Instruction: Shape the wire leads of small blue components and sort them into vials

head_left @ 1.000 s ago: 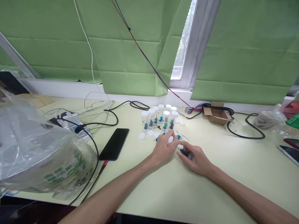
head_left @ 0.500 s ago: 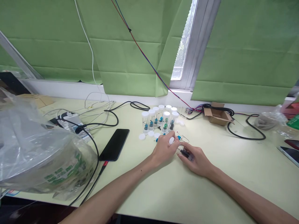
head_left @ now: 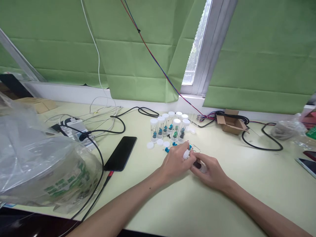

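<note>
My left hand (head_left: 176,162) is closed, with a white round cap (head_left: 186,154) between its fingers. My right hand (head_left: 211,171) wraps around a small clear tube (head_left: 203,168) that has a dark piece (head_left: 197,164) in it. The fingertips of both hands meet at the tube's mouth, which they hide. Just beyond them stand several clear tubes with white caps (head_left: 176,121), holding blue, green or dark fittings with thin needles. Loose blue fittings (head_left: 167,149) and white caps (head_left: 150,145) lie on the table between these tubes and my left hand.
A black phone (head_left: 120,153) lies left of my forearm. Beyond it, a large plastic-wrapped bundle (head_left: 74,174) and black cables (head_left: 118,118) take up the left side. An open cardboard box (head_left: 232,126) sits at the back right, near another phone (head_left: 306,167).
My left hand has moved slightly right, bringing the cap closer to my right hand. The dark piece is now more covered by my fingers. The view has shifted a little.
</note>
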### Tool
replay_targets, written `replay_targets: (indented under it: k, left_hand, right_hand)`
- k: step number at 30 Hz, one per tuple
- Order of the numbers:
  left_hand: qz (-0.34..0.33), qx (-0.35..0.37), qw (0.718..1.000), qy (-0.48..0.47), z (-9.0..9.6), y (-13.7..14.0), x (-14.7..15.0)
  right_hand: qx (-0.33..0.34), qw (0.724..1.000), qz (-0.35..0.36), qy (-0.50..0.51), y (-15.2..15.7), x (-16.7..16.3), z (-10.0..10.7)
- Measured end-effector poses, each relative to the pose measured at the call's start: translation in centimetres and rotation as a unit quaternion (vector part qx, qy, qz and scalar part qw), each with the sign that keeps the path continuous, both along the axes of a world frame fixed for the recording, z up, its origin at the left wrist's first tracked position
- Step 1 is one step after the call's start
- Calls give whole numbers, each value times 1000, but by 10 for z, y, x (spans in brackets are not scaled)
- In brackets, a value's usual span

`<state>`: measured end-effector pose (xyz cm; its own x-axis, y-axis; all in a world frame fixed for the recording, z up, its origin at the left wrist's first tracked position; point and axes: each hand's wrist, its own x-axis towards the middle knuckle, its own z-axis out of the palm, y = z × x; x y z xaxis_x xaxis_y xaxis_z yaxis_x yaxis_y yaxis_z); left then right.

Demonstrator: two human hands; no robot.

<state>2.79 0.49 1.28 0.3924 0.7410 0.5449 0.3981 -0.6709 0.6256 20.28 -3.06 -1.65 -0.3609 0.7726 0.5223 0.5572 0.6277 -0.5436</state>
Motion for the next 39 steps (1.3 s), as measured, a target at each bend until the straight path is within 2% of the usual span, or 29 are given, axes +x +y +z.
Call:
replay_targets:
  k: [4,10,16,19,23,29,35,39]
  left_hand:
    - [7,64,998,7,-6,-3,4]
    - [13,89,996,-12,-9,-5,4]
    - [31,171,981,-86,-6,-5,3]
    - [-5,242,968,-66,-7,-7,6]
    - [-116,313,940,72,-19,-14,11]
    - [-180,257,931,186,-40,-21,14]
    - [-178,225,939,189,-39,-19,13]
    - [-184,213,939,199,-40,-19,13]
  right_hand:
    - [27,1000,0,10,-1,-2,0]
    - [83,996,-1,37,0,-4,5]
    - [128,986,-91,45,8,1,10]
    - [148,977,-145,58,11,5,9]
    - [127,969,-200,70,13,7,11]
    - [78,963,-239,96,19,10,27]
    - [33,964,-244,99,46,18,40]
    - [44,963,-250,86,72,19,43]
